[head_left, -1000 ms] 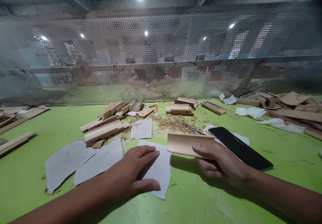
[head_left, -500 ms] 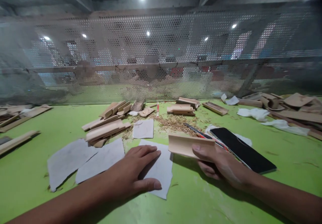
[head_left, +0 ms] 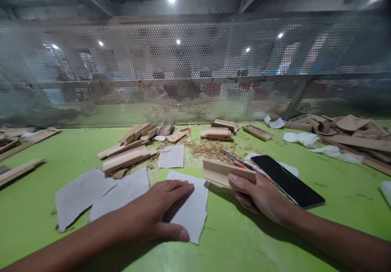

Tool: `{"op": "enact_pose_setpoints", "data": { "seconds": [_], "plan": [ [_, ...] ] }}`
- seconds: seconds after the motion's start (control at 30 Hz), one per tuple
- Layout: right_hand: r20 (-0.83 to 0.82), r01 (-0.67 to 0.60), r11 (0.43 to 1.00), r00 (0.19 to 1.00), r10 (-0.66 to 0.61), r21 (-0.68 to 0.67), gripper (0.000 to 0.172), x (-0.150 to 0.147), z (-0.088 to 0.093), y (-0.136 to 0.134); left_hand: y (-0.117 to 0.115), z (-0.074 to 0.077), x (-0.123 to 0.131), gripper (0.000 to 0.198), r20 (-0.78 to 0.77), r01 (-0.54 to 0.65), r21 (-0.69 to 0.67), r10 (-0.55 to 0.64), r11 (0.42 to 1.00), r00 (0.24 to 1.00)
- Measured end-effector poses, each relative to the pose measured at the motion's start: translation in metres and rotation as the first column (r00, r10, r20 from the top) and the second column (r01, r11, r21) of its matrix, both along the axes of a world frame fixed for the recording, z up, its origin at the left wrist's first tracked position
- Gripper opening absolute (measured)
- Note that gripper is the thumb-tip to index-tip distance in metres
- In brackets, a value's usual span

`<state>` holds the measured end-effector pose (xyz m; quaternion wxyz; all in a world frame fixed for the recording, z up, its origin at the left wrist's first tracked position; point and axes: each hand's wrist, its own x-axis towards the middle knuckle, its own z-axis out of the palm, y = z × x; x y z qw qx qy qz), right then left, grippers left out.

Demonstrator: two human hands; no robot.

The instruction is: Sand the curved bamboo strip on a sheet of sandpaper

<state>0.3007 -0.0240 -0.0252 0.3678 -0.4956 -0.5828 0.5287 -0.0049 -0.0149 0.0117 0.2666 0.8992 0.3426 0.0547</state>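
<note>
My left hand (head_left: 168, 208) lies flat on a torn sheet of white paper (head_left: 195, 206), its fingers stretched out and the thumb apart. In my right hand (head_left: 255, 192) is a pale, slightly curved wooden piece with a raised edge (head_left: 218, 173), pinched between thumb and fingers. The piece is held above the green table, just right of the paper. A slim knife-like tool (head_left: 230, 158) with a dark end and red parts lies behind the right hand, partly hidden by it. Beside it rests a black phone (head_left: 287, 181).
More torn paper (head_left: 81, 194) lies at left, with a small square sheet (head_left: 172, 156) behind. Wooden pieces are stacked at centre left (head_left: 126, 159) and at the back (head_left: 216, 133). Shavings (head_left: 210, 149) are scattered between. Crumpled tissue (head_left: 301, 138) and a wood heap (head_left: 354, 127) sit right. A perforated metal screen (head_left: 183, 60) stands behind.
The view has shifted slightly, so most things sit a little further left. The right hand still holds the wooden piece, and the left hand stays on the paper.
</note>
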Motion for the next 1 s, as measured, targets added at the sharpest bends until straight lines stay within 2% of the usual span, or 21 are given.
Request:
{"op": "enact_pose_setpoints", "data": {
  "seconds": [0.17, 0.27, 0.4, 0.5, 0.63, 0.77, 0.8, 0.87, 0.93, 1.0],
  "plan": [
    [-0.029, -0.005, 0.999, 1.0, 0.006, 0.039, 0.062, -0.001, 0.004, 0.0, 0.002, -0.009, -0.002, 0.082, 0.053, 0.034, 0.077, -0.038, 0.996, 0.998],
    [-0.134, -0.103, 0.99, 0.987, 0.09, -0.092, 0.061, -0.003, 0.007, -0.004, 0.005, -0.02, -0.004, 0.081, 0.073, 0.045, 0.13, -0.055, 0.991, 0.996],
    [-0.323, -0.122, 0.963, 0.946, 0.04, -0.239, 0.045, -0.013, 0.01, -0.018, 0.008, -0.029, -0.004, 0.08, 0.104, 0.033, 0.219, -0.057, 0.975, 0.993],
    [-0.41, -0.189, 0.951, 0.909, 0.076, -0.244, 0.042, -0.021, 0.014, -0.027, 0.007, -0.025, 0.0, 0.079, 0.147, -0.002, 0.263, -0.038, 0.965, 0.988],
    [-0.543, -0.315, 0.91, 0.83, 0.125, -0.272, 0.054, -0.021, 0.019, -0.026, -0.002, -0.01, 0.008, 0.07, 0.185, -0.028, 0.231, -0.015, 0.972, 0.983],
    [-0.528, -0.372, 0.895, 0.826, 0.199, -0.244, 0.065, -0.008, 0.022, -0.015, -0.008, -0.009, 0.009, 0.094, 0.172, -0.008, 0.218, -0.031, 0.976, 0.985],
    [-0.516, -0.363, 0.902, 0.833, 0.202, -0.233, 0.066, -0.005, 0.022, -0.012, -0.008, -0.011, 0.008, 0.093, 0.164, -0.026, 0.217, -0.01, 0.976, 0.986],
    [-0.494, -0.362, 0.91, 0.84, 0.223, -0.205, 0.069, 0.0, 0.021, -0.009, -0.003, -0.014, 0.005, 0.075, 0.159, -0.114, 0.19, 0.084, 0.975, 0.984],
    [-0.472, -0.352, 0.918, 0.851, 0.231, -0.185, 0.071, 0.004, 0.02, -0.006, 0.004, -0.014, 0.001, 0.046, 0.172, -0.247, 0.183, 0.216, 0.952, 0.961],
    [-0.461, -0.33, 0.925, 0.861, 0.213, -0.188, 0.07, 0.006, 0.018, -0.002, 0.012, -0.01, -0.003, 0.022, 0.183, -0.339, 0.282, 0.296, 0.898, 0.937]
  ]
}}
